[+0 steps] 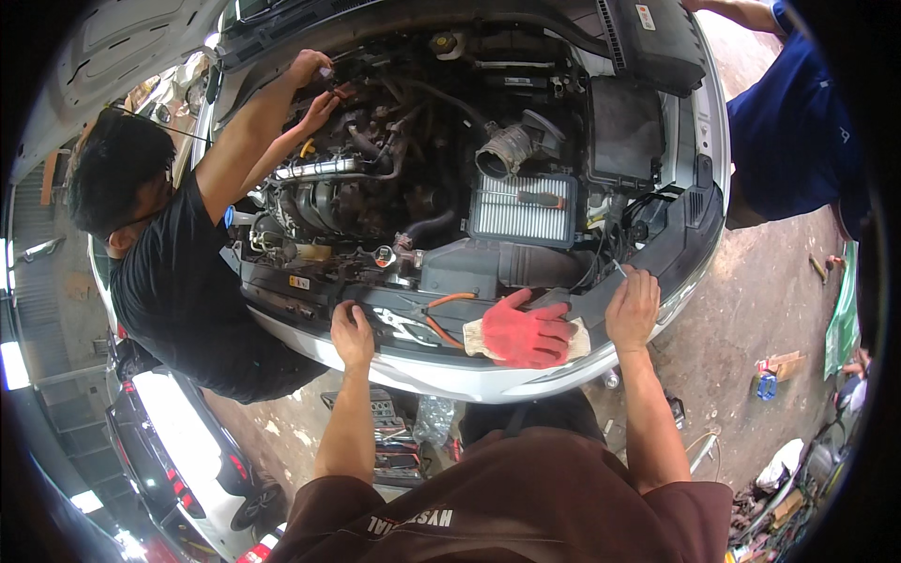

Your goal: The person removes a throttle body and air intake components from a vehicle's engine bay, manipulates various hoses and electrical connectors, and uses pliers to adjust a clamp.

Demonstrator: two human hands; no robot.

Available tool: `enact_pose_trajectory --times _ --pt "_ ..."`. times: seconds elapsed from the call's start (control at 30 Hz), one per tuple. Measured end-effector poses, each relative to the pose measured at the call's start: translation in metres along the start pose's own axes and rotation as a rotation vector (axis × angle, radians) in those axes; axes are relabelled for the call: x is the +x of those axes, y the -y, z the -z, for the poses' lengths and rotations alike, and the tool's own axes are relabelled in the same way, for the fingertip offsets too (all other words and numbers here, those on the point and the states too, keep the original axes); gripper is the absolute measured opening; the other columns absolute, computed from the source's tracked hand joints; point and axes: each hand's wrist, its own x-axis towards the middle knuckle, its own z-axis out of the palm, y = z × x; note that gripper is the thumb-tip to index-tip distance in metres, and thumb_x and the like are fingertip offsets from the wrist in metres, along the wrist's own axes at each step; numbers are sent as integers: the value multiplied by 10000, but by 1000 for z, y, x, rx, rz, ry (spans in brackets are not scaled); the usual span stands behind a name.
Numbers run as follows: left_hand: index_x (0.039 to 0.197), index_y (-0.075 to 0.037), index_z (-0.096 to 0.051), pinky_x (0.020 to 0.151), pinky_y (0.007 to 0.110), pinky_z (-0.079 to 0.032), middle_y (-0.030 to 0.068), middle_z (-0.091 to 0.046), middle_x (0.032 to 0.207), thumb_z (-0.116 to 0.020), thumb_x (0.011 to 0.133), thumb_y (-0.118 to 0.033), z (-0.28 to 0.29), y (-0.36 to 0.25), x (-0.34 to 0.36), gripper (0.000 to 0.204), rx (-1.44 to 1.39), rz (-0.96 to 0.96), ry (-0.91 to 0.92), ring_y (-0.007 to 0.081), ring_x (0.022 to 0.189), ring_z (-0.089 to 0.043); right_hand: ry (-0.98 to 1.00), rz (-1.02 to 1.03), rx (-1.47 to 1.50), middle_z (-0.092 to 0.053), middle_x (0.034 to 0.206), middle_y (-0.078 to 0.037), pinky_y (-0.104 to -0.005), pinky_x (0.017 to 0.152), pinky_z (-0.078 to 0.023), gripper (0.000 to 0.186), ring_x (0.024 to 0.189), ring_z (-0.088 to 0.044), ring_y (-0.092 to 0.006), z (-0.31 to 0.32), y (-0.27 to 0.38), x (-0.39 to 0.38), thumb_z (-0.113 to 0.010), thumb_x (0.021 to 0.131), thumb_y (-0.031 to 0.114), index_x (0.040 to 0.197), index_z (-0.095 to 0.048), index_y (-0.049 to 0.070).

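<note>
My left hand (352, 335) rests at the black front trim of an open engine bay, its fingers curled in; what they hold, if anything, is hidden. To the right, my right hand (634, 308) pinches a thin pale stick (620, 270) above the trim near the headlight corner. Between my hands lie pliers with orange handles (441, 317) and a pair of red-palmed work gloves (530, 333). Farther in, a pleated air filter (507, 220) sits with an orange-and-black-handled tool (542, 200) on it. A ribbed intake hose (502, 153) stands open behind the filter.
A co-worker in black (188, 272) leans in from the left, both hands at the engine's back. Another person in dark blue (798, 122) stands at the right. An open tool case (389, 427) lies on the floor below the bumper. A black cover (652, 42) rests at the far right.
</note>
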Motion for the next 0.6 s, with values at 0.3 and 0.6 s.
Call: enact_pose_trajectory --times 0.3,0.6 --pt "1135 17 -671 879 459 -519 210 -717 1041 -569 1022 -223 -5 13 1 285 23 -43 -31 396 957 -684 -6 2 -6 -611 1016 -131 -456 869 -460 259 972 -580 -344 -2 -1 0 -576 914 30 1162 -650 17" --pt "1137 17 -678 877 453 -524 208 -718 1036 -576 1019 -216 -6 14 2 281 10 -43 -31 396 950 -685 0 -3 -5 -614 1025 -129 -447 873 -457 259 978 -582 -339 -1 1 0 -577 917 31 1165 -651 18"
